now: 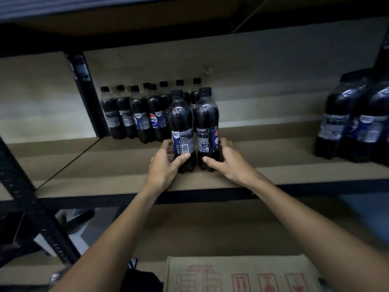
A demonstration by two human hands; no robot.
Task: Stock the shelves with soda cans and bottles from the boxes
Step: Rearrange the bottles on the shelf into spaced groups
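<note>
Left hand (166, 165): wrapped round the low part of the left bottle (181, 127), with the thumb on the front and the fingers round the far side.
Right hand (230, 163): wrapped round the low part of the right bottle (207, 119), with the thumb on the front and the fingers round its right side.
The two held bottles: dark soda with black caps, standing up straight, side by side and just about touching, in between the two hands.
Where they are: on the brown shelf board (105, 165), near its front edge.
Back row (136, 114): more small bottles of the same kind, standing far back on the shelf, behind the held pair and off to the left.
Wrapped pack (355, 121): dark bottles far off to the right on the same shelf.
Box (242, 275): cardboard with red marks, down low, below the shelf.
</note>
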